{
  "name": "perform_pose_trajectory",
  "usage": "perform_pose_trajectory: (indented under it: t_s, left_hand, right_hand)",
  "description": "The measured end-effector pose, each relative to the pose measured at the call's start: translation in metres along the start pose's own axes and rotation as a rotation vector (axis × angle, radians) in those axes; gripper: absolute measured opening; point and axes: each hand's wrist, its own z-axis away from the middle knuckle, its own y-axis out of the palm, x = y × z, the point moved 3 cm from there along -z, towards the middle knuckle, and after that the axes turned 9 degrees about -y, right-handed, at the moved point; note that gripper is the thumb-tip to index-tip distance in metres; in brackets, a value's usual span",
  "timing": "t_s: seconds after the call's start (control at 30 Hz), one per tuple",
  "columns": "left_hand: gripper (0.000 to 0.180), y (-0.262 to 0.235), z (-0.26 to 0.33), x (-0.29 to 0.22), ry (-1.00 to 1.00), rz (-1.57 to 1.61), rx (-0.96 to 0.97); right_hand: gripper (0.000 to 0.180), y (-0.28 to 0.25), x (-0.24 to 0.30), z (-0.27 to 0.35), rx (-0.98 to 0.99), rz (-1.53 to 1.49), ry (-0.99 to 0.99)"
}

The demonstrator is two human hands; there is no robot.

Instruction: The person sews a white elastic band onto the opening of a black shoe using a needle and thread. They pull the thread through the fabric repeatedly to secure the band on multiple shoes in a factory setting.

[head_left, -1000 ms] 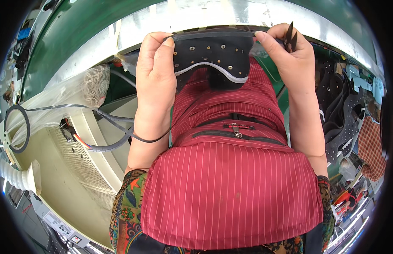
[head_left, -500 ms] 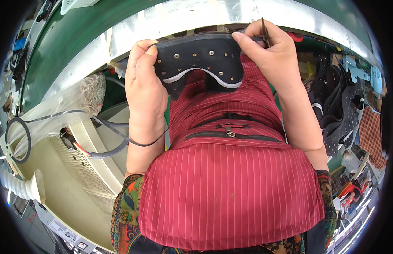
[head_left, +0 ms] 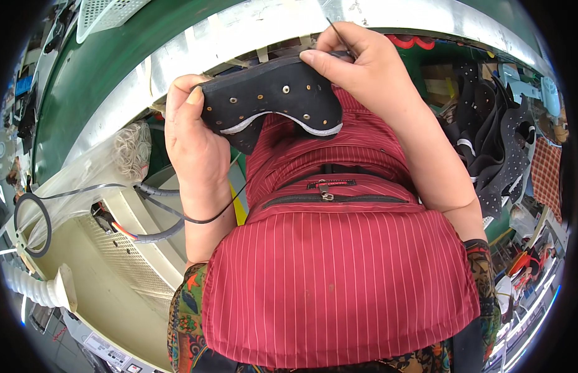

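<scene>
Firstly, well left of the red pinstriped apron (head_left: 338,280): ribbed white hose (head_left: 37,288), then a clear plastic bag (head_left: 93,168) with pale looped cords gathered at its upper end.

Nearer, left of the apron's upper part: left hand (head_left: 198,130), thumb and forefinger closed on one upper corner of the black eyelet-studded panel (head_left: 261,96). Panel is just beyond the apron's zipped pocket, slanting up to the right, pale curved trim (head_left: 273,117) along its lower edge.

Beyond the apron, slightly right: right hand (head_left: 366,62), thumb and forefinger pinched on the panel's upper edge, no gap seen; a thin dark tool (head_left: 338,33) juts from the same hand. Type cannot be told edge-on.

Step in hand, as judged: handling that upper edge. Any next move seems to call for a steady left pinch and care with the tool.

Right of the apron: black studded pieces (head_left: 497,149), bunched; checked cloth (head_left: 544,180) beside.
</scene>
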Motion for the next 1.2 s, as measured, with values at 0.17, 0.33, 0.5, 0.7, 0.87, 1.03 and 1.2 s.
perform_pose_trajectory:
  t_s: [0.17,0.33,0.5,0.7,0.87,1.03,1.2]
  left_hand:
    - [0.016,-0.017,-0.004,-0.004,0.006,0.091,0.13]
    - [0.017,-0.026,-0.001,-0.01,-0.004,0.053,0.103]
    - [0.017,-0.025,0.006,-0.007,-0.156,0.014,0.168]
    - [0.032,0.005,0.015,-0.029,0.029,-0.247,0.234]
    - [0.036,0.044,0.015,-0.069,0.363,-0.96,0.285]
    - [0.012,0.046,0.017,-0.068,-0.001,-0.773,0.497]
    - [0.013,0.046,0.017,-0.056,0.015,-0.578,0.572]
  right_hand:
    - [0.019,0.009,0.0,-0.001,0.161,-0.208,-0.003]
    - [0.013,-0.009,0.017,-0.001,0.236,-0.203,-0.034]
    - [0.011,-0.033,0.061,0.001,0.203,0.061,-0.174]
    - [0.011,-0.042,0.091,0.005,0.265,0.129,-0.183]
    - [0.011,-0.043,0.11,0.008,0.414,0.07,-0.14]
    - [0.012,-0.043,0.109,0.006,0.344,0.051,-0.177]
    - [0.011,-0.036,0.102,0.006,0.372,0.037,-0.096]
